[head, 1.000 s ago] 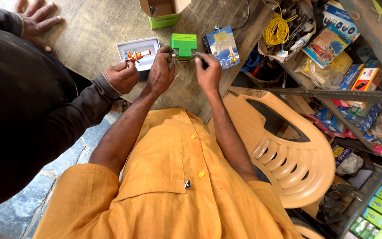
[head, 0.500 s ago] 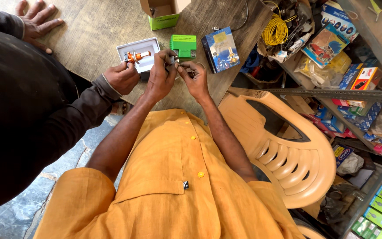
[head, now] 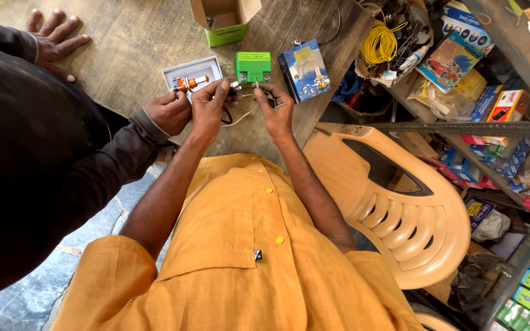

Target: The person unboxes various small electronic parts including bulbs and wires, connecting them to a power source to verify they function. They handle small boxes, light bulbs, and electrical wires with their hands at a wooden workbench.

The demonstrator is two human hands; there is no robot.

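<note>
My left hand (head: 207,105) pinches a small dark bulb part with a white wire (head: 242,114) hanging from it, just in front of a small green battery (head: 253,65) on the wooden counter (head: 124,55). My right hand (head: 275,110) grips the wire's other end, its tip pointing up toward the battery. An open white box (head: 180,69) holding an orange bulb (head: 189,81) lies left of the battery. A blue carton (head: 305,70) stands to the right.
Another person in a dark sleeve stands at left, one hand (head: 167,113) touching the white box, the other hand (head: 53,41) flat on the counter. An open cardboard box (head: 223,21) sits behind. A tan plastic chair (head: 394,202), a yellow wire coil (head: 378,43) and stocked shelves (head: 498,129) fill the right.
Both my hands have drawn back a little from the battery and come closer together. The right hand now holds the wire end upright.
</note>
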